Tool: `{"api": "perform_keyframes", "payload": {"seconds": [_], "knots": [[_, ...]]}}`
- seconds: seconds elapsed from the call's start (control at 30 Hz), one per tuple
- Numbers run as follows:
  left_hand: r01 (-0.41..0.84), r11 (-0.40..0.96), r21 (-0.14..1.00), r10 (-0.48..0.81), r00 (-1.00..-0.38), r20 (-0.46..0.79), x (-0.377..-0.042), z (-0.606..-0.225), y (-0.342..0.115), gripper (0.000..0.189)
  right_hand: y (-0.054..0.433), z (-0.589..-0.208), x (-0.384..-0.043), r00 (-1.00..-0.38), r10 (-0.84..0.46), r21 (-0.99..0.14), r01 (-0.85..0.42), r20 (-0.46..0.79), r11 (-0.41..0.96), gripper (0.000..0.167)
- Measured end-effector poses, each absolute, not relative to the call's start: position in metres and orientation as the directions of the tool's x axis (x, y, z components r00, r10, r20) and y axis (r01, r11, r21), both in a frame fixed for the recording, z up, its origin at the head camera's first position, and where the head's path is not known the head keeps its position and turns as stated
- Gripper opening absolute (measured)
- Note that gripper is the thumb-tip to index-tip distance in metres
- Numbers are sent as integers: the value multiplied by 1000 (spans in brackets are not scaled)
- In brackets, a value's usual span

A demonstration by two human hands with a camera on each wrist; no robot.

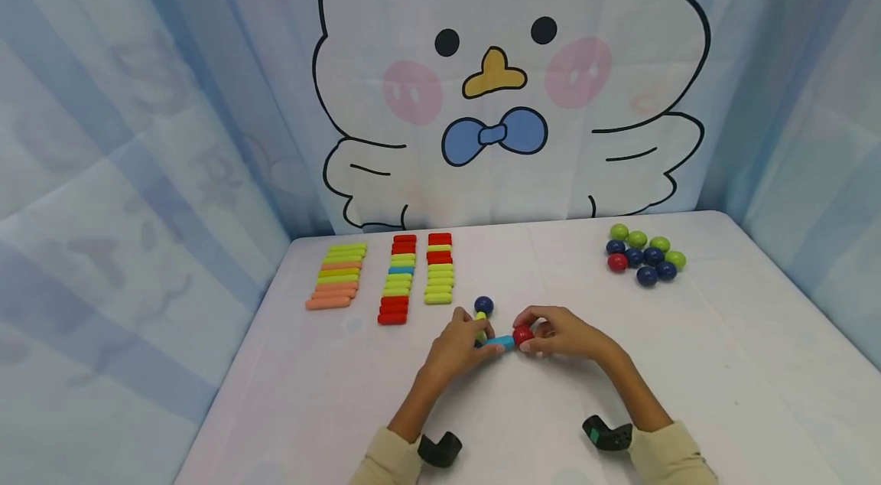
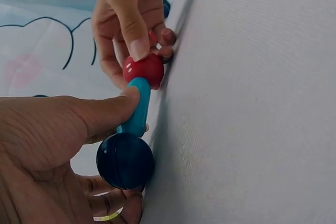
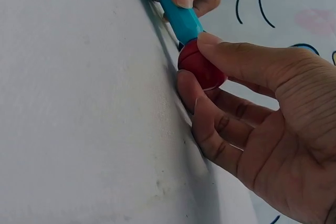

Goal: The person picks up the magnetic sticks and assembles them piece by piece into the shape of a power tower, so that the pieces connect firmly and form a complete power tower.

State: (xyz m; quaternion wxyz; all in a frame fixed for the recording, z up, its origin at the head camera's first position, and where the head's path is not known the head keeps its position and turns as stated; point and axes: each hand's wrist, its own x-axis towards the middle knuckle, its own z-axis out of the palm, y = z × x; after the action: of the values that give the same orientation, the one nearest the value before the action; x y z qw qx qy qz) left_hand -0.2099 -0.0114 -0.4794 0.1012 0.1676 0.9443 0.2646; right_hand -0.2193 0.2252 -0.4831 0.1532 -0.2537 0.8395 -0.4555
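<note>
A light blue stick (image 1: 501,342) joins a red ball (image 1: 523,336) at one end and a dark blue ball (image 2: 125,161) at the other. My left hand (image 1: 454,343) pinches the stick, its thumb lying along it. Between thumb and fingers, my right hand (image 1: 564,332) grips the red ball, which sits against the stick's end. Just beyond my left fingers, a yellow-green stick (image 1: 480,315) shows in part, with another dark blue ball (image 1: 484,306) at its far end. The left fingers cover the rest of that stick.
Three columns of coloured sticks lie at the back left: a mostly orange and green one (image 1: 337,278), a middle one (image 1: 396,281) and a red and green one (image 1: 439,271). Loose green, dark blue and red balls (image 1: 652,255) cluster at the back right. A printed curtain (image 1: 509,187) hangs behind the table.
</note>
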Motion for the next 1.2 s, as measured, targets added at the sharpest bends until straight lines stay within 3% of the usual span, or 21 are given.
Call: {"api": "perform_keyframes", "payload": {"seconds": [0.4, 0.57, 0.67, 0.8, 0.93, 1.2], "knots": [[213, 750, 626, 391, -906, -160, -214, -471, -16, 25, 227, -479, -218, -849, -525, -752, -386, 62, 535, 32], [182, 671, 719, 460, -863, -211, -222, -465, -27, 32, 231, -480, -219, -884, -459, -728, -373, 90, 575, 31], [134, 661, 738, 411, -888, -207, -229, -462, -42, 30, 230, -482, -218, -900, -426, -749, -344, 91, 566, 31], [89, 768, 634, 199, -975, -103, -239, -456, -71, 22, 226, -483, -218, -922, -377, -754, -306, 84, 581, 34], [15, 874, 486, 26, -1000, -16, -245, -453, -102, 16, 219, -484, -218, -952, -300, -752, -246, 68, 611, 38], [18, 891, 454, 15, -1000, 10, -246, -452, -131, 17, 208, -487, -219, -977, -197, -768, -190, 85, 612, 35]]}}
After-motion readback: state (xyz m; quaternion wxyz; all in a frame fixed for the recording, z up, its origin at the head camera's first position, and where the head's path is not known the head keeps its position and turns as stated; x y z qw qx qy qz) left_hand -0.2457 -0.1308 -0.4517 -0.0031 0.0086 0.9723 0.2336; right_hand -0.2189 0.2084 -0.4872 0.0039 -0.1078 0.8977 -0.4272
